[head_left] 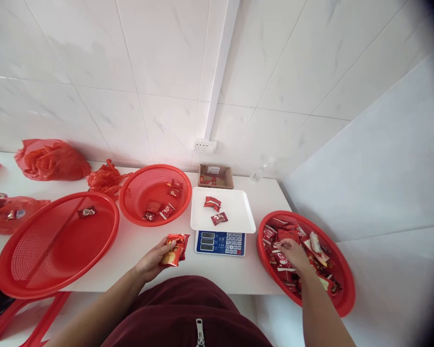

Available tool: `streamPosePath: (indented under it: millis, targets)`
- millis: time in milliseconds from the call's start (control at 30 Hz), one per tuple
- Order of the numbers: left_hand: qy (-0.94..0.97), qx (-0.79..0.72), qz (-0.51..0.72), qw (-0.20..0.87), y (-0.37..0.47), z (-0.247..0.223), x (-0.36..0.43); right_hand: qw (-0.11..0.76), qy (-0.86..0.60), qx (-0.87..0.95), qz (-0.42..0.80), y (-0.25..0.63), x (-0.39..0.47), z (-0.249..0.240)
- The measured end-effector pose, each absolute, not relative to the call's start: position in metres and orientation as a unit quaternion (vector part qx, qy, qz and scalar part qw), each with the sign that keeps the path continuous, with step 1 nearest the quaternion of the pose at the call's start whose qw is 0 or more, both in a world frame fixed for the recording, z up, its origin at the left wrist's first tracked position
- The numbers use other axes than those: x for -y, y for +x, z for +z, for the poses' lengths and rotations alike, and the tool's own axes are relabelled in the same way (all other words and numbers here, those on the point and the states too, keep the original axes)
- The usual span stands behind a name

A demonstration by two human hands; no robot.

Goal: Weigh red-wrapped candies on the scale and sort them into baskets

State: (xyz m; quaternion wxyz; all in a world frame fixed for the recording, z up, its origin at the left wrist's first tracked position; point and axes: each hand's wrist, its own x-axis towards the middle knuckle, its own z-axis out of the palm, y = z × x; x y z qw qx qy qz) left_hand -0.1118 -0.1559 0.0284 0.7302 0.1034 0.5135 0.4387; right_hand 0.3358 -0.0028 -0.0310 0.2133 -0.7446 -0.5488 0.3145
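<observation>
While the left hand [152, 260], fingers curled closed, holds red packets [172, 254] at eight o'clock from the scale [220, 244], the right hand [295, 254] sits among wrapped snacks [283, 260] in a red basket [348, 284] at four o'clock — fingers bent, though I cannot tell their hold. Sachets [219, 219] lie on the white tray [238, 203].

Shiny, crinkly film on the snack packets [174, 251] in the left hand [155, 259]. Smooth white plastic on the scale tray [237, 205], right of that grip. Left of it, hard, shiny plastic with little holes on the red mesh basket [90, 246]; farther left, thin, wrinkly plastic on the carrier bag [52, 161]. Beyond the grip, dull cardboard on the brown box [226, 170] and smooth, shiny wall tiles [166, 58]. Below, soft, dull cloth on the maroon top [181, 308], with a shiny metal zip pull [199, 328].
</observation>
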Motion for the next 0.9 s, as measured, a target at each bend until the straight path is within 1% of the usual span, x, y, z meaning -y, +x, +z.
streamPosePath:
  millis: [133,233,333,500,633,767,900]
  targets:
    - [0.109,-0.509,0.445,0.729,-0.114,0.025,0.157,0.234,-0.75,0.551,0.282,0.331,-0.005,-0.016]
    - [0.099,-0.509,0.45,0.727,-0.116,0.024,0.16,0.268,-0.727,0.56,0.292,0.312,-0.011,-0.004]
    - [0.098,-0.508,0.451,0.727,-0.116,0.023,0.162,0.278,-0.677,0.582,0.354,0.273,-0.015,0.004]
    - [0.099,-0.502,0.459,0.726,-0.116,0.019,0.163,0.227,-0.571,0.621,0.486,0.183,-0.021,0.001]
    - [0.101,-0.498,0.467,0.723,-0.118,0.021,0.163,0.22,-0.496,0.657,0.524,0.135,-0.027,-0.01]
    - [0.103,-0.5,0.469,0.721,-0.121,0.023,0.166,0.232,-0.517,0.641,0.517,0.131,-0.03,-0.021]
    - [0.099,-0.5,0.471,0.72,-0.124,0.019,0.17,0.26,-0.583,0.595,0.488,0.153,-0.03,-0.031]
